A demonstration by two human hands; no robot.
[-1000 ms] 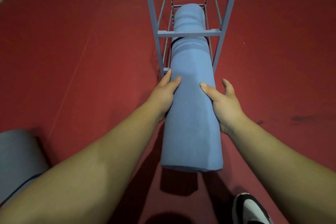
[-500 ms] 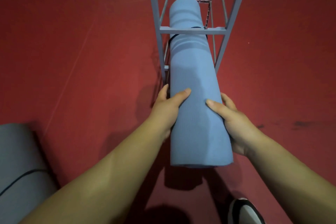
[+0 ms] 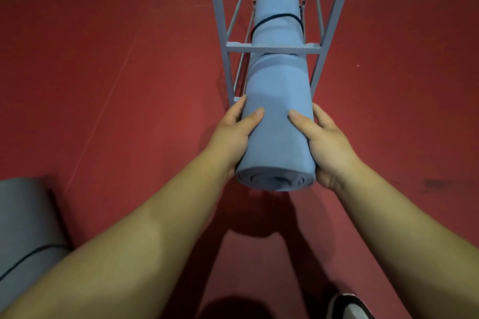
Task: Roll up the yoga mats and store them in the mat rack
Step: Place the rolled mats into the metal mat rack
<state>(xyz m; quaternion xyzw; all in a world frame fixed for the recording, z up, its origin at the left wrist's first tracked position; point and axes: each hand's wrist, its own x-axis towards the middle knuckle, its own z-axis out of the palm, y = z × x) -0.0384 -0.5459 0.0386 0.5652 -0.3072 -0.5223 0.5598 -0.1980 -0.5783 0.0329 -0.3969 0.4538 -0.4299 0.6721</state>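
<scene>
Second mat: a grey rolled mat with a thin black band around it lies on the red floor, well to the left of the rack and nearer the camera.
Left hand: the left hand grips the left side of the blue mat just in front of the rack, thumb laid on top, fingers curled round and partly hidden.
Blue mat: a pale blue rolled foam yoga mat lies lengthwise partly inside the rack, passing under its front crossbar. Its spiral end sticks out towards the person.
Strap: a black cord rings the mat inside the rack.
Rack: a grey metal-frame mat rack stands on the floor.
Right hand: the right hand clasps the mat's right side in front of the rack, thumb on top.
Shoe: a black-and-white shoe shows at the bottom edge, well short of the rack.
</scene>
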